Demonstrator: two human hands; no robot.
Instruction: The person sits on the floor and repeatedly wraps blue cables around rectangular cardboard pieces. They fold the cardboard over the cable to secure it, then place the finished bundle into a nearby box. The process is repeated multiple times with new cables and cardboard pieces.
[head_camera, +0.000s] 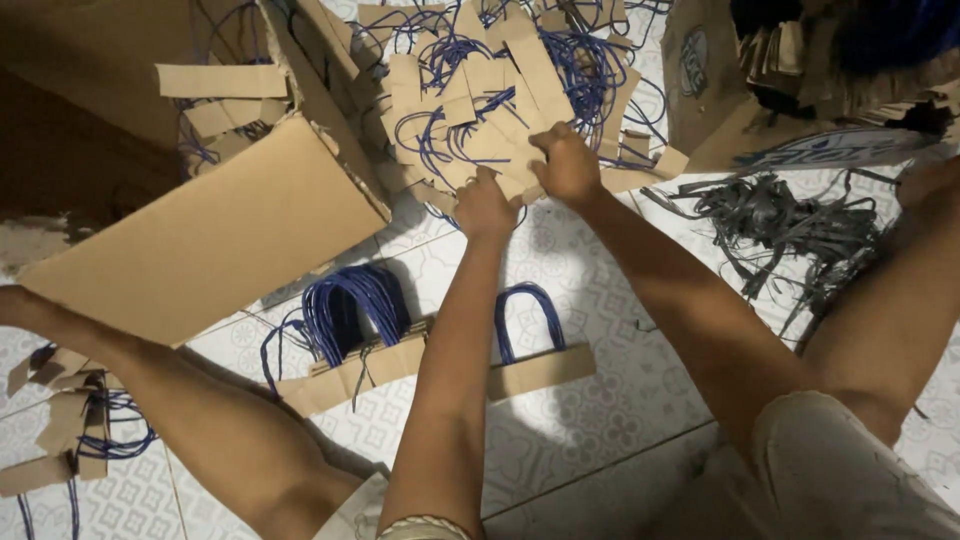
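Nearest the camera, a light cloth (850, 470) covers the person's lap at the lower right, and both bare forearms run up from there to the heap being handled. The left hand (484, 205) has its grip curled tight on the near edge of the pile of brown card strips with blue cord handles (480, 100), pinching a strip; the right hand (566, 165) sits just beside it, fingers folded down over another strip on the same edge. The pile lies on the patterned tile floor (600, 300), spreading toward the top of the view, its loose cords looping over the card pieces. Below the hands a strip of bare tile gives the arms open room, bounded nearer the body by a neat stack of finished handles (350, 350) with blue loops standing up, and a single handle strip (540, 365) partly hidden by the left forearm. To the left, a large cardboard box (210, 230) lies tipped, its flap edge close to the pile and more strips inside. At the upper right a brown paper bag with a round blue mark (700, 80) leans, touching the pile's edge, and a tangle of grey strapping (790, 225) lies below it. At the far lower left, a few more strips with cords (70, 430) lie beside the person's leg.
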